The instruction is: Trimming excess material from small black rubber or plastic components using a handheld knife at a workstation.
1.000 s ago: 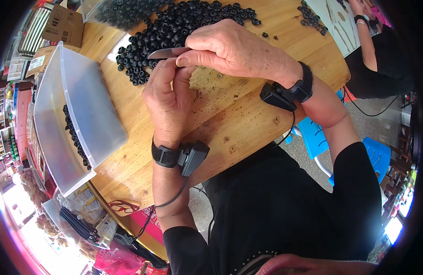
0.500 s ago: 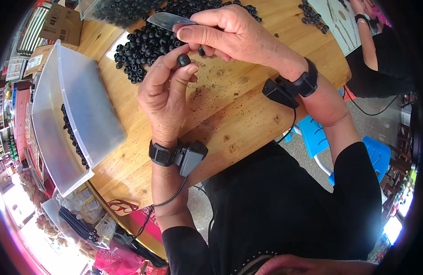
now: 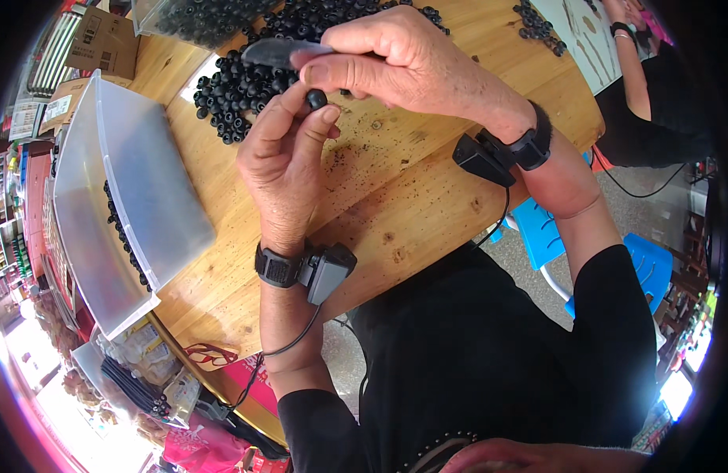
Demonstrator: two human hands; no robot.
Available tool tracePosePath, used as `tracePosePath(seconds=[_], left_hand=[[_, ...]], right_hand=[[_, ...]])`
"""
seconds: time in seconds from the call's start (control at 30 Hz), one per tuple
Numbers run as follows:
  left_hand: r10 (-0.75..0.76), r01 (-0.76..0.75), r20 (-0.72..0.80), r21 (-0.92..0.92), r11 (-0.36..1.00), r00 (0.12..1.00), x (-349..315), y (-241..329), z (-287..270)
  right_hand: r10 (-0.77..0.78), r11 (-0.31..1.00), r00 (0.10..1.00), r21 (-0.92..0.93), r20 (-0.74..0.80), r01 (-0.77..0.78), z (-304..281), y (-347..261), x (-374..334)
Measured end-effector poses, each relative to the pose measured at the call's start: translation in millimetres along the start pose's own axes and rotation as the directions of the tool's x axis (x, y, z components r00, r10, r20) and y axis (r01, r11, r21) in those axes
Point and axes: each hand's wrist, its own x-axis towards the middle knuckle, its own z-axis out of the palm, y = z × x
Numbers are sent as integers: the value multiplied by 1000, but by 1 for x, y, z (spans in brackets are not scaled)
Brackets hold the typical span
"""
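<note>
Between thumb and fingertips, my left hand [image 3: 281,162] pinches a small round black piece [image 3: 316,99], smooth and bead-like. Just above it, my right hand [image 3: 407,67] is closed on a small knife [image 3: 271,54] whose blade points left; most of its handle is hidden in the fingers. Blade and piece appear slightly apart. Behind both hands spreads a heap of similar black pieces [image 3: 238,93], several of which show a hole or hollow. Dark crumbs [image 3: 348,158] lie scattered on the wooden table [image 3: 427,177] close to my left hand.
A translucent plastic bin [image 3: 155,173] stands at the left, with some black pieces inside. Another clear bin [image 3: 214,22] full of them is at the back. Red-framed glasses [image 3: 212,354] rest near the front-left edge. Across the table is another person's arm [image 3: 633,79]; blue stools [image 3: 646,272] stand right.
The knife and my right hand have shifted slightly left, and the blade has tipped a little lower. My left hand stays nearly in place, still pinching the black piece.
</note>
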Motion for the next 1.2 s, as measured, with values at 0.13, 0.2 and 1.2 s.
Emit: tracePosePath(seconds=[0.13, 0.2, 1.2], left_hand=[[-38, 39, -22, 31, 999, 999, 1, 5, 3], [-17, 18, -18, 27, 999, 1000, 1, 4, 4], [-88, 69, -66, -243, 968, 994, 1, 2, -3]], right_hand=[[-56, 995, 998, -83, -32, 53, 7, 2, -3], [31, 997, 999, -75, 22, -29, 5, 1, -2], [-130, 989, 988, -83, -82, 123, 17, 5, -5]])
